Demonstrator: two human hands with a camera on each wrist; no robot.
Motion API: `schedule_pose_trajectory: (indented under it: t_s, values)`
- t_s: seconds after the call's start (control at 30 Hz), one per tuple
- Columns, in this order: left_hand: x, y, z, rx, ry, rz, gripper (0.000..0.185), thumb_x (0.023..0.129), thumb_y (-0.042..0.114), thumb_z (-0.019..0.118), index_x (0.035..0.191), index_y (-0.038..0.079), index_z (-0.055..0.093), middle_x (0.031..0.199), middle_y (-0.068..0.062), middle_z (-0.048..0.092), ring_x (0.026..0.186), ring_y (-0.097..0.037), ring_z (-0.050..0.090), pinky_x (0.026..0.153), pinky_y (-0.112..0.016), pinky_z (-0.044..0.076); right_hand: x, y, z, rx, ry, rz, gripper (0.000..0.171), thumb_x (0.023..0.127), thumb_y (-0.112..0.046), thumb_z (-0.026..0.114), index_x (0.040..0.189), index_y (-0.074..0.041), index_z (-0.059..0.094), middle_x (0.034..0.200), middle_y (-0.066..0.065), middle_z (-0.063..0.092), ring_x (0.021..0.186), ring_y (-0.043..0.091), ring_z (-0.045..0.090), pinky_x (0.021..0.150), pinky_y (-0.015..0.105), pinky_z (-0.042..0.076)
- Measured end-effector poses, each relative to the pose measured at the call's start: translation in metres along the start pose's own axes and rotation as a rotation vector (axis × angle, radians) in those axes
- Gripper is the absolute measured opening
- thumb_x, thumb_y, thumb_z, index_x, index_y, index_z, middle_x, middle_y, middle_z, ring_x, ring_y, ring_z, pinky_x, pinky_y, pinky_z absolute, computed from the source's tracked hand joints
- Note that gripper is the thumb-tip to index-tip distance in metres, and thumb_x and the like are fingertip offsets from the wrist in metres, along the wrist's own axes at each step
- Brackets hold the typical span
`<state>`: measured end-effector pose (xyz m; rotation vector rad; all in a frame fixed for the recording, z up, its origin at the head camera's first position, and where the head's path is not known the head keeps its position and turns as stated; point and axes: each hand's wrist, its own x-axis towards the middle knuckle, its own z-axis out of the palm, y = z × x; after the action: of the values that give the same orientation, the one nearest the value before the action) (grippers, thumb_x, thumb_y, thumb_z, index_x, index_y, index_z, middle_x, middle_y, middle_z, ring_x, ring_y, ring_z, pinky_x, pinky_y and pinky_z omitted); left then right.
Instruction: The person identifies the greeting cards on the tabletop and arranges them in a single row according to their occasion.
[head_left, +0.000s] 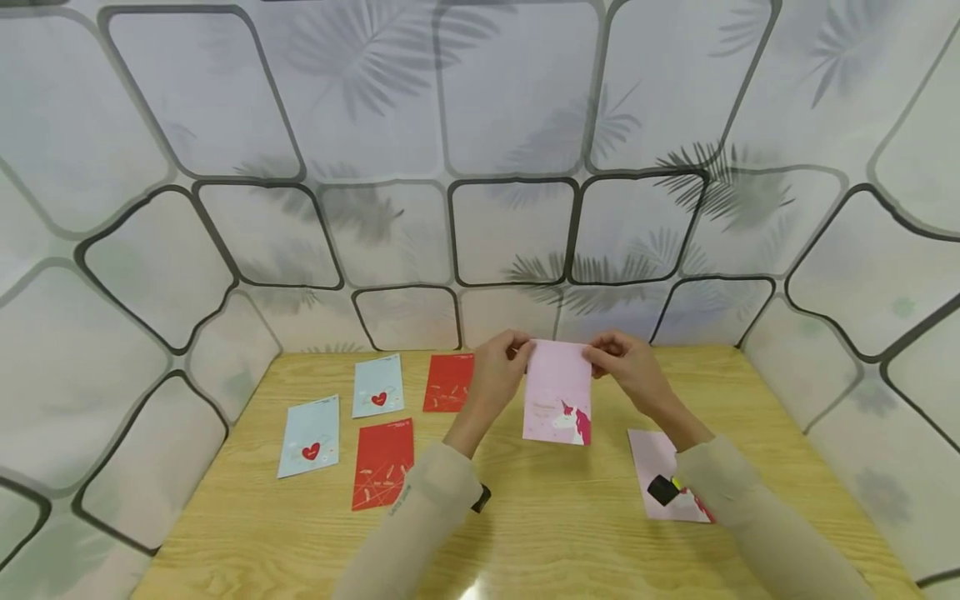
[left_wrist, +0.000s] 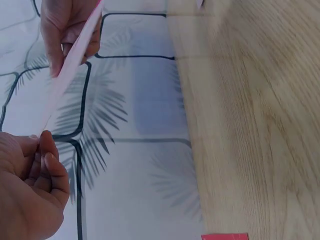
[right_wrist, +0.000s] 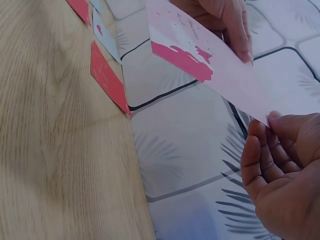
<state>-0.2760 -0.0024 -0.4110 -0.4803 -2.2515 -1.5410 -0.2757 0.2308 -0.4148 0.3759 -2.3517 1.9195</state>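
Both hands hold the pink envelope (head_left: 557, 404) upright above the table (head_left: 570, 533): left hand (head_left: 501, 360) and right hand (head_left: 621, 357) each pinch one top corner, so it hangs free.

Pink unicorn card (head_left: 557, 393) held upright above the table.

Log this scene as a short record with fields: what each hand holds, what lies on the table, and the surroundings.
left hand: left hand pinches the top left corner of the pink envelope
right hand: right hand pinches its top right corner
pink envelope: held up above the table, unicorn print at its lower edge
left of the hands: two light blue envelopes with red hearts and two red envelopes, lying flat
right of the hands: another pink envelope, flat, partly hidden by the right forearm
surroundings: wall panels with a leaf pattern
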Motion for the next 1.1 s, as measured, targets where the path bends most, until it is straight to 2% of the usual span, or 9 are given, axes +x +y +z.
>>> schedule_pose_trajectory:
  t_s: [0.13,0.23,0.47,0.6,0.87,1.1]
  values:
    - [-0.005,0.005,0.005,-0.032,-0.011,-0.022,0.008,0.098,0.005,0.07,0.099,-0.001,0.075,0.08,-0.009,0.071,0.061,-0.01,0.058,0.054,-0.02,0.048,-0.007,0.0,-0.007,-0.039,-0.009,0.007,0.032,0.101,-0.018,0.07,0.113,0.011,0.064,0.086,0.004,0.07,0.074,0.015,0.066,0.072,0.031,0.059]
    - [-0.008,0.007,0.009,-0.062,-0.044,-0.05,0.009,0.098,0.006,0.07,0.099,-0.002,0.075,0.08,-0.009,0.071,0.061,-0.011,0.061,0.054,-0.021,0.05,-0.012,0.0,-0.011,-0.046,-0.015,0.019,0.032,0.101,-0.017,0.07,0.114,0.012,0.064,0.085,0.002,0.07,0.074,0.014,0.065,0.072,0.029,0.059]
    - [-0.017,0.009,0.015,-0.095,-0.105,-0.101,0.009,0.097,0.005,0.072,0.1,-0.003,0.075,0.082,-0.008,0.072,0.064,-0.029,0.069,0.049,-0.019,0.046,-0.022,0.002,-0.018,-0.064,-0.024,0.032,0.029,0.1,-0.012,0.071,0.111,0.013,0.064,0.08,0.002,0.068,0.071,0.015,0.064,0.069,0.027,0.058]
    - [-0.022,0.007,0.019,-0.096,-0.131,-0.106,0.009,0.097,0.006,0.072,0.101,-0.002,0.075,0.08,-0.006,0.071,0.065,-0.033,0.069,0.048,-0.019,0.043,-0.027,0.005,-0.022,-0.062,-0.032,0.041,0.029,0.099,-0.011,0.071,0.111,0.015,0.065,0.078,0.002,0.068,0.07,0.014,0.064,0.068,0.027,0.058]
    - [-0.032,0.005,0.026,-0.097,-0.187,-0.153,0.01,0.099,0.009,0.071,0.102,0.0,0.075,0.078,0.0,0.069,0.055,-0.008,0.06,0.047,-0.02,0.041,-0.04,0.01,-0.026,-0.058,-0.045,0.108,0.032,0.099,-0.013,0.071,0.112,0.015,0.063,0.083,0.003,0.069,0.072,0.013,0.063,0.068,0.027,0.057]
    - [-0.04,0.0,0.031,-0.086,-0.203,-0.182,0.008,0.099,0.008,0.071,0.101,0.001,0.075,0.075,0.001,0.067,0.055,-0.007,0.059,0.05,-0.019,0.044,-0.048,0.015,-0.028,-0.095,-0.055,0.142,0.032,0.099,-0.015,0.073,0.113,0.012,0.064,0.087,0.009,0.069,0.074,0.015,0.064,0.07,0.03,0.058]
